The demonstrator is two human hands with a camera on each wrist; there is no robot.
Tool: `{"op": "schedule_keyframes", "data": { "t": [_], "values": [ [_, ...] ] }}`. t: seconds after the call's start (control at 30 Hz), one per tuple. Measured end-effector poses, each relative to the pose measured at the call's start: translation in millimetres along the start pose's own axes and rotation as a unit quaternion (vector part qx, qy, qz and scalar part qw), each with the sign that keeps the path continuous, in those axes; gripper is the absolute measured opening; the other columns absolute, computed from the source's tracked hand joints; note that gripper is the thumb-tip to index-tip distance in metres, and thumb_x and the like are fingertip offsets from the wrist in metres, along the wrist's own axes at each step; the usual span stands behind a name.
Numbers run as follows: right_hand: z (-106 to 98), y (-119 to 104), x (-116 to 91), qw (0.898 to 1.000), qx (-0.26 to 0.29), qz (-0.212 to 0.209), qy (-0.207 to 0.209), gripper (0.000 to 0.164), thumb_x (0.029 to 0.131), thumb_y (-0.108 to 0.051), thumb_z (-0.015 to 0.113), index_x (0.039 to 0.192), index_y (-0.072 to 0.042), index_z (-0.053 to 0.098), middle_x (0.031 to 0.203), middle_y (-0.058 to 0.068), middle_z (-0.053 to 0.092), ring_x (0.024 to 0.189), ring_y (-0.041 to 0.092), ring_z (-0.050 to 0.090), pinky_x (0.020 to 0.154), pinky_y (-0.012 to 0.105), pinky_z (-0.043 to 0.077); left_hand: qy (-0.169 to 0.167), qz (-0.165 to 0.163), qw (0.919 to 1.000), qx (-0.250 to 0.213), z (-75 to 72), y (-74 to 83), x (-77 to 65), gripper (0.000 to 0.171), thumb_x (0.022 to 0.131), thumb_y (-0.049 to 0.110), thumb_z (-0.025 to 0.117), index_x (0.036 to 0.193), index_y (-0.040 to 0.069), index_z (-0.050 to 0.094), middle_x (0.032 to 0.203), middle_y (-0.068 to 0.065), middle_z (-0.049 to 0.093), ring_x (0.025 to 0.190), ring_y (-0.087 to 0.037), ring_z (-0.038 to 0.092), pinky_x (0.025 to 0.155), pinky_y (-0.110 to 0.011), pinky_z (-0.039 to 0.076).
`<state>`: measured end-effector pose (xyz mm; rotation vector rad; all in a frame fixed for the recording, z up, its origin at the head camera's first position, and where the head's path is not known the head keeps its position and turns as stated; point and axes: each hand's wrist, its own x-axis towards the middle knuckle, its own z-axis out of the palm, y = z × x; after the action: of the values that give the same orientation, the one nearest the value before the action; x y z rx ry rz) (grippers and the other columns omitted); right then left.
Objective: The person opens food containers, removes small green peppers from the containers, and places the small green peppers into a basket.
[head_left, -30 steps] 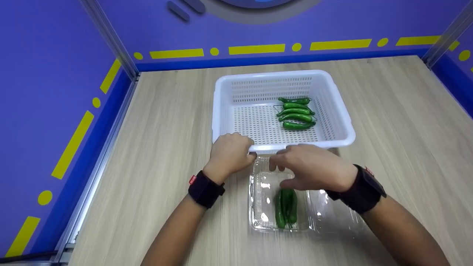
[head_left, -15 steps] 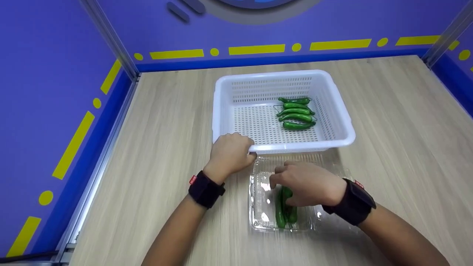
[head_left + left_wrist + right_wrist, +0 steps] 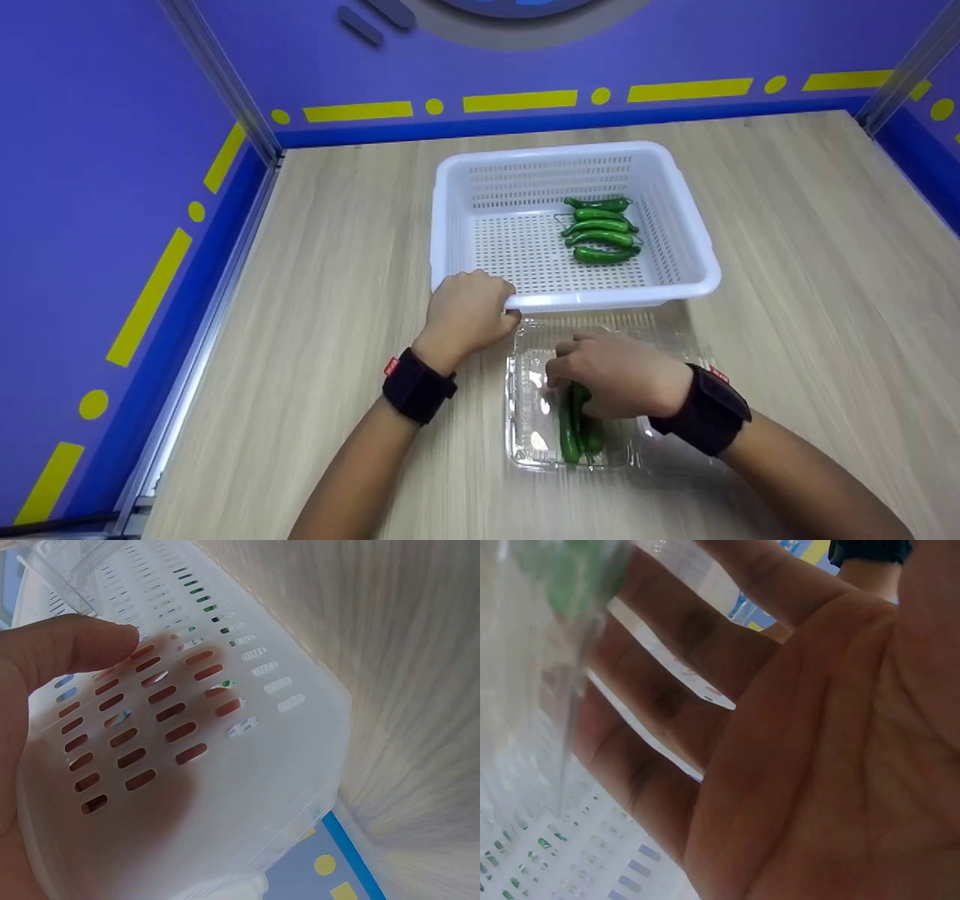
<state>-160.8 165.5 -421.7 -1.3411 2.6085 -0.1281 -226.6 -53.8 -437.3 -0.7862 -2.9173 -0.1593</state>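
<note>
My left hand point(image 3: 469, 311) grips the near rim of a white perforated plastic basket point(image 3: 577, 300); in the left wrist view, its thumb point(image 3: 90, 649) lies against the slotted outer wall. Just in front, a clear plastic clamshell box point(image 3: 529, 450) lies unfolded on the table. Inside it, green chili peppers point(image 3: 571, 435) lie side by side, partly covered by my right hand point(image 3: 619, 375). That hand reaches down over them, and the right wrist view shows its long fingers point(image 3: 697, 637) mostly straight with gaps between. Its fingertips are hidden, and only blurred green shows near them.
Several more green peppers point(image 3: 602, 238) lie in a column on the right side of the basket floor. A wooden table point(image 3: 337, 247) bears everything. Blue panels point(image 3: 675, 45) with yellow marks stand behind and at both sides.
My right hand has come down and toward me from above the basket's rim to the peppers in the clear box. The left hand, basket and box stay where they were.
</note>
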Motion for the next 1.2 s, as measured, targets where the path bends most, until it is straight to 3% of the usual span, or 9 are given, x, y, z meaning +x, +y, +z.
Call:
{"op": "schedule_keyframes", "data": {
  "t": [0.2,0.57,0.87,1.2],
  "values": [
    [2.8,0.3,1.9,1.0,0.008,0.011,-0.004,0.039,0.067,-0.005,0.079,0.103,-0.021,0.073,0.095,-0.005,0.067,0.091,0.018,0.061,0.078,0.037,0.052,-0.005,-0.002,1.0,-0.005,-0.3,-0.5,-0.3,0.04,0.086,0.032,0.066,0.059,0.022,0.038,0.056,0.007,0.036,0.053,-0.014,0.043,0.047,-0.035,0.043],
    [6.6,1.8,4.3,1.0,0.012,0.011,0.018,0.038,0.065,0.002,0.075,0.095,-0.021,0.073,0.089,-0.004,0.066,0.085,0.017,0.06,0.075,0.036,0.051,-0.014,-0.005,0.9999,0.0,-1.9,0.3,0.6,0.035,0.087,0.033,0.066,0.06,0.02,0.048,0.056,0.006,0.042,0.053,-0.014,0.047,0.047,-0.034,0.044],
    [7.0,1.0,4.3,1.0,0.007,0.018,0.004,0.037,0.068,0.001,0.077,0.097,-0.022,0.076,0.09,-0.003,0.068,0.085,0.018,0.062,0.08,0.039,0.054,-0.006,-0.003,1.0,0.006,-1.1,0.0,0.1,0.036,0.087,0.035,0.068,0.06,0.02,0.048,0.056,0.007,0.041,0.052,-0.015,0.046,0.047,-0.035,0.044],
    [8.3,0.3,5.2,1.0,0.007,0.019,0.01,0.035,0.066,0.004,0.074,0.09,-0.021,0.073,0.086,-0.006,0.063,0.084,0.018,0.061,0.074,0.037,0.053,0.005,0.001,1.0,0.007,0.1,0.0,-0.3,0.035,0.085,0.033,0.068,0.06,0.021,0.046,0.057,0.007,0.042,0.053,-0.016,0.049,0.05,-0.039,0.049]
  ]
}}
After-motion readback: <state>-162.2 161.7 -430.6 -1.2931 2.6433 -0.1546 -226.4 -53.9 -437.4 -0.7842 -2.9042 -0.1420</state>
